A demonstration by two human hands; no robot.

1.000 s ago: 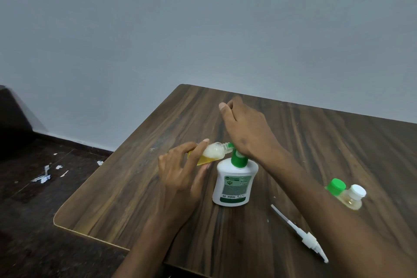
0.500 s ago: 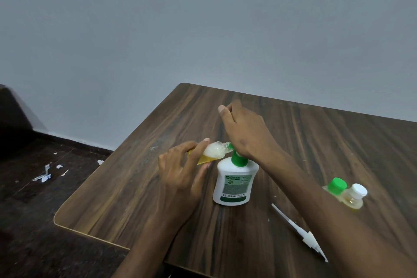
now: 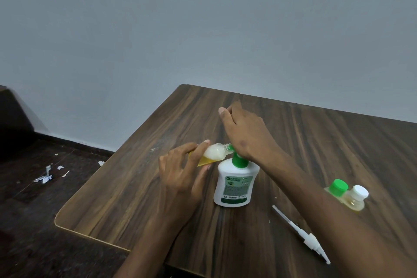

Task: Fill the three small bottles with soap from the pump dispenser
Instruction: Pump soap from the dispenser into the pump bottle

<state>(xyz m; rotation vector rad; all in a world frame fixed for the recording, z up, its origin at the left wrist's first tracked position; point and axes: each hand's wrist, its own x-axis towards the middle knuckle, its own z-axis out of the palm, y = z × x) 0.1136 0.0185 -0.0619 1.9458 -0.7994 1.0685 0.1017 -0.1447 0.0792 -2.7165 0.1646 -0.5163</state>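
One pump head [image 3: 234, 153] mostly hidden beneath right hand [image 3: 246, 133].

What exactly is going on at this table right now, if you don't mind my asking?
A person is filling a small bottle from a white soap dispenser. The left hand holds the bottle tilted on its side, mouth against the green pump nozzle, with yellow soap and foam inside. The right hand rests on the pump head. Two capped small bottles stand to the right, and a loose white pump tube lies on the wooden table.
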